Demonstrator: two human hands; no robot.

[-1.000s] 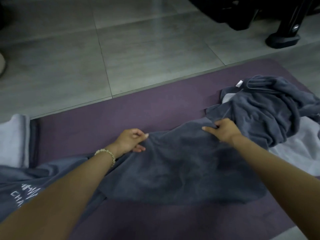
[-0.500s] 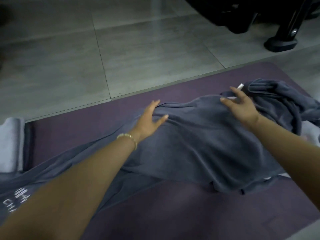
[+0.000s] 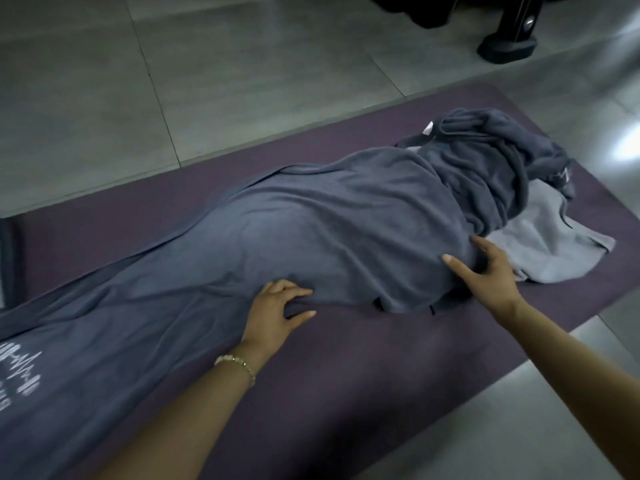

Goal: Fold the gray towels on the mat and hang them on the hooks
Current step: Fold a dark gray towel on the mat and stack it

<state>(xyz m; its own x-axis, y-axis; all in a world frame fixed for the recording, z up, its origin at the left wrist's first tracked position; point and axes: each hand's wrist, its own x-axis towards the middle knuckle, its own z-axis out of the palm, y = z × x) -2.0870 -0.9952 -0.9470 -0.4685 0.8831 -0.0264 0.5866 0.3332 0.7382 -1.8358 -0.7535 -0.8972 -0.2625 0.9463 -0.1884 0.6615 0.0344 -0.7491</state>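
Two hands meet the gray towel [image 3: 311, 230] spread along the mat [image 3: 104, 223]: your left hand [image 3: 277, 313], at 6 o'clock, pinches its near edge; your right hand [image 3: 488, 275], at 4 o'clock, rests flat on it. Folding looks barely begun; next, carry that edge across evenly.

Dim, bluish light throughout — one bright glare patch on the glossy grey floor tiles [image 3: 627, 148] right of the purple rectangular mat [image 3: 346, 362]; edges bend, detail soft.

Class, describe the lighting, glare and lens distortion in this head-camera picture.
Head view: dim, flat light, so the dark gray towel shows only soft folds; bright glare on the floor tiles at right; far edge of the purple mat looks nearly straight, so little distortion.
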